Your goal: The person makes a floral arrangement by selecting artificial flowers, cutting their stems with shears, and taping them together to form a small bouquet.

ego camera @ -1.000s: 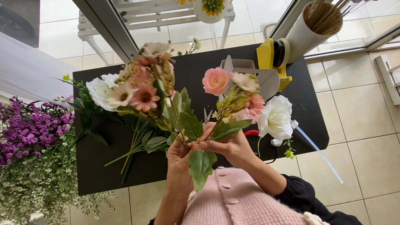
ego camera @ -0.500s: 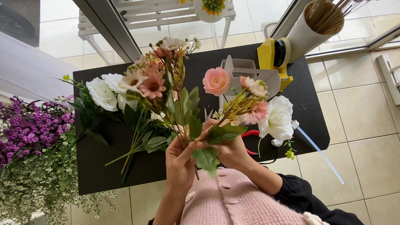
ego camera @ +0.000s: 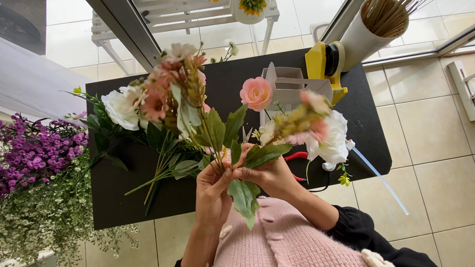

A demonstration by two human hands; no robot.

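My left hand (ego camera: 213, 189) and my right hand (ego camera: 269, 177) meet above the near edge of a black table (ego camera: 364, 121). The left hand grips the stems of a bunch of artificial flowers (ego camera: 179, 98) with pink, cream and white blooms and green leaves. The right hand holds a second cluster (ego camera: 312, 129) with a pink rose (ego camera: 256, 93), a large white bloom and a pink sprig, its stems pressed against the left bunch. A big leaf (ego camera: 244, 199) hangs down between my hands.
More flowers (ego camera: 122, 112) and green stems lie on the table's left half. A white box (ego camera: 288, 88), a yellow tape dispenser (ego camera: 324, 64) and red-handled scissors (ego camera: 298, 156) sit right. Purple and white sprays (ego camera: 18, 172) fill the left. A white tube of sticks (ego camera: 370, 31) stands behind.
Both hands have lifted the flowers higher and closer to the camera; the left bunch has swung upright and the right cluster has tilted rightward.
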